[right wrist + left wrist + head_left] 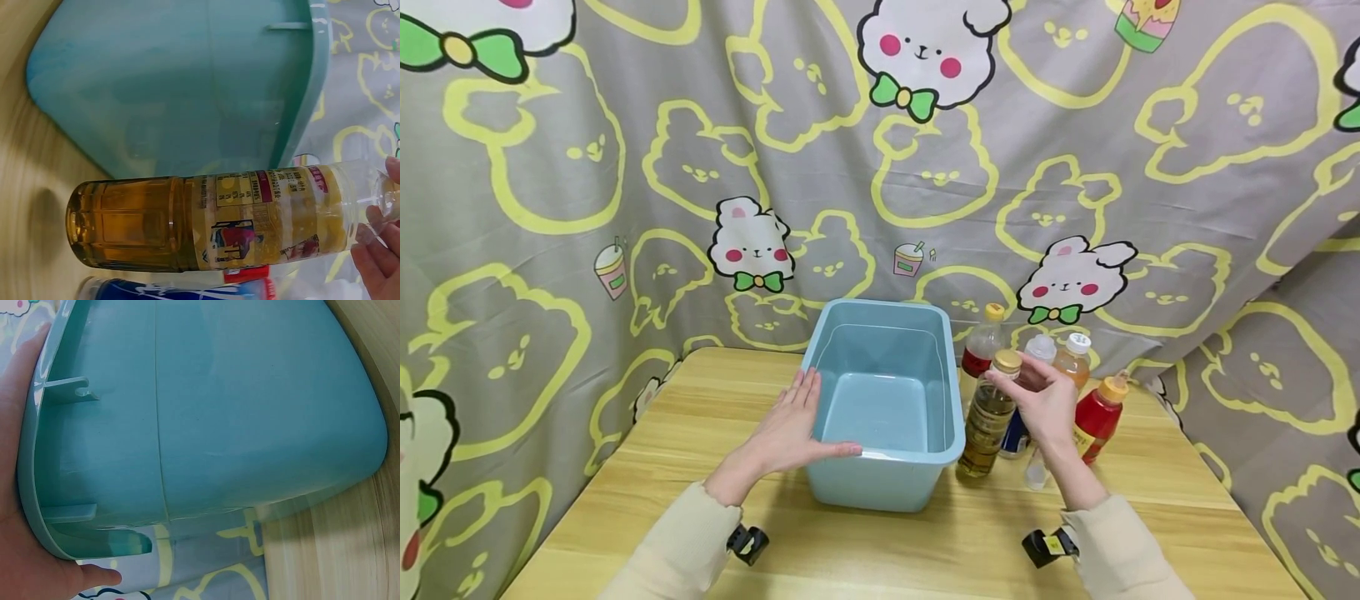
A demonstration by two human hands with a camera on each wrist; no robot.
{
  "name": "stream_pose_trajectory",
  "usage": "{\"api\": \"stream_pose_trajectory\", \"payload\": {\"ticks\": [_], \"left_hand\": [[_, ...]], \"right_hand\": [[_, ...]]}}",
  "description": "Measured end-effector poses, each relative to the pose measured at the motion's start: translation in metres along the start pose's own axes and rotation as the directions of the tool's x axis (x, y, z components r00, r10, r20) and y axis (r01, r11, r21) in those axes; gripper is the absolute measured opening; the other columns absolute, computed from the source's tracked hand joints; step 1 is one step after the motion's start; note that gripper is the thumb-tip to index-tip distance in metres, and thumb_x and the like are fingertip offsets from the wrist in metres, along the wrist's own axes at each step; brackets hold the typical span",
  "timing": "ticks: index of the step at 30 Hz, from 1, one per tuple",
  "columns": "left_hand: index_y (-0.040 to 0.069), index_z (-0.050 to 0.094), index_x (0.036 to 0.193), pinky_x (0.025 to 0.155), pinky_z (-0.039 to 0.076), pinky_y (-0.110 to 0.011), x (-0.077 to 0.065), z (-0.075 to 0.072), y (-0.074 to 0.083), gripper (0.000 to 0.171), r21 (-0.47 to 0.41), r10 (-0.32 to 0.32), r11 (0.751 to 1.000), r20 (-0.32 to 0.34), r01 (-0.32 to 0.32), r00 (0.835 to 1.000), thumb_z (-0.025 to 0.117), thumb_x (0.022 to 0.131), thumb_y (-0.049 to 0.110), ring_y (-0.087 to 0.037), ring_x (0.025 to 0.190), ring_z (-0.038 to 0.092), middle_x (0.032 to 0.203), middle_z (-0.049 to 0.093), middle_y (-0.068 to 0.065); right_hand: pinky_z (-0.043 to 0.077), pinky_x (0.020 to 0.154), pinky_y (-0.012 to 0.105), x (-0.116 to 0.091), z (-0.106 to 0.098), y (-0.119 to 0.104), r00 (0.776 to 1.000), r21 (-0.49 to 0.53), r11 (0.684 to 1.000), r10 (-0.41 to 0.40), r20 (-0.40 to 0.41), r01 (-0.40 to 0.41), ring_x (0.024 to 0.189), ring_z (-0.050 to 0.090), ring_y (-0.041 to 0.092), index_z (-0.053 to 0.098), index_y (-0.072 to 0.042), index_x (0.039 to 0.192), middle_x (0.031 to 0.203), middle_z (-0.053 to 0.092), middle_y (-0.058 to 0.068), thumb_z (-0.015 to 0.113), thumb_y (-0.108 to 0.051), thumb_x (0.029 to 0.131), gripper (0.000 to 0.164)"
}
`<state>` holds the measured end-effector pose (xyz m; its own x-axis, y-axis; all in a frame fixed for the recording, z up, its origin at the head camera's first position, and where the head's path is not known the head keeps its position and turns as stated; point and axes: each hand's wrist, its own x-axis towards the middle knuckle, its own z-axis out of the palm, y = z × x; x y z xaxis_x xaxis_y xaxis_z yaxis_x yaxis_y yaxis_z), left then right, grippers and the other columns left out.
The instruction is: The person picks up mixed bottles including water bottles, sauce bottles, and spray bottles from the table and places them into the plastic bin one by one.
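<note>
A light blue plastic bin (880, 457) stands upright on the table. My left hand (786, 429) rests along its left rim with the fingers straight and the thumb over the near rim; the left wrist view shows that hand (22, 494) against the rim. My right hand (1051, 404) pinches the neck of a clear bottle of amber liquid (987, 423), gold-capped and upright just right of the bin. In the right wrist view the printed label of this bottle (250, 219) shows, with fingertips (375, 250) at its neck. Whether its base touches the table, I cannot tell.
Behind and right of the held bottle stand a yellow-capped bottle with a red label (976, 363), a white-capped bottle of orange liquid (1075, 358), a red squeeze bottle (1099, 419) and a blue-labelled bottle (175, 290). A patterned curtain (850, 167) hangs behind the wooden table (700, 400).
</note>
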<state>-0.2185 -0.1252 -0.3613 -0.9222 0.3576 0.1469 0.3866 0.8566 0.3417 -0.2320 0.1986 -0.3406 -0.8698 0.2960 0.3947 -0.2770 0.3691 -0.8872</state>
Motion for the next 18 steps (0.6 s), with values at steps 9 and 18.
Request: {"api": "stream_pose_trajectory", "payload": {"ticks": [9, 18], "left_hand": [[-0.007, 0.011, 0.138, 0.104, 0.012, -0.049, 0.0, 0.0, -0.001, 0.122, -0.003, 0.002, 1.0, -0.005, -0.002, 1.0, 0.045, 0.061, 0.081, -0.032, 0.133, 0.0, 0.145, 0.006, -0.021], [-0.007, 0.011, 0.138, 0.104, 0.012, -0.049, 0.0, 0.0, 0.0, 0.123, -0.003, 0.0, 1.0, 0.002, 0.0, 1.0, 0.045, 0.061, 0.082, -0.031, 0.133, -0.001, 0.145, 0.005, -0.02]], "right_hand": [[0.049, 0.067, 0.018, 0.002, -0.01, -0.008, 0.999, 0.033, 0.999, -0.035, -0.005, 0.036, 0.079, 0.062, 0.008, 0.062, -0.007, 0.114, 0.091, 0.067, 0.008, 0.079, -0.03, 0.065, 0.056], [0.048, 0.056, 0.016, -0.004, -0.018, -0.048, 1.0, -0.004, 1.0, 0.014, -0.024, -0.014, 0.072, 0.06, 0.0, 0.062, -0.006, 0.113, 0.077, 0.064, -0.014, 0.078, -0.021, 0.066, 0.052]]}}
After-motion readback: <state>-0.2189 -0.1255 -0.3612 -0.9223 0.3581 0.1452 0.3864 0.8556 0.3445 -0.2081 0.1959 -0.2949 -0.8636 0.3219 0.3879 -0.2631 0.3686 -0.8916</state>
